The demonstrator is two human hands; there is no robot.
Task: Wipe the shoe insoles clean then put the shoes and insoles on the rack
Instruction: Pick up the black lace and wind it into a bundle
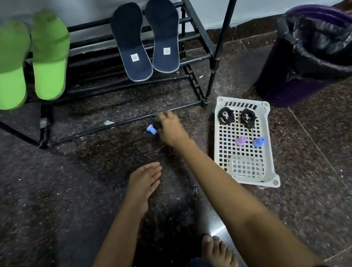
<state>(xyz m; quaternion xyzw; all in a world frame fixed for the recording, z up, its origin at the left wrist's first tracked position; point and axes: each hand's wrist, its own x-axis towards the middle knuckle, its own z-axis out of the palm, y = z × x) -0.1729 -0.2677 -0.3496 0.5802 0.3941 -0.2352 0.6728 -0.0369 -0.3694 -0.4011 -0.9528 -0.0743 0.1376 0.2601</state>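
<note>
Beyond the right hand [169,130], two navy insoles [128,42] lie side by side on the black rack [216,62], lengthwise away from the person, heels nearest, toes up toward the wall. Green insoles [7,63] lie likewise, far left of the left hand [142,181]. Right of the right forearm, a white basket [272,155] holds coiled black laces [226,115], two small plugs [241,140] and a clear tub [246,168]. Both hands are flat-fingered and hold nothing. The right hand is blurred, beside a blue plug [151,129].

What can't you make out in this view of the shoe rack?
Head view only.
- Green pair: motion blur hides their surface.
- Navy insoles' labels: too small to read.
- Right hand: blurred, so contact with the small blue piece is unclear.
- Rack: upper part cut off by the top edge.
</note>
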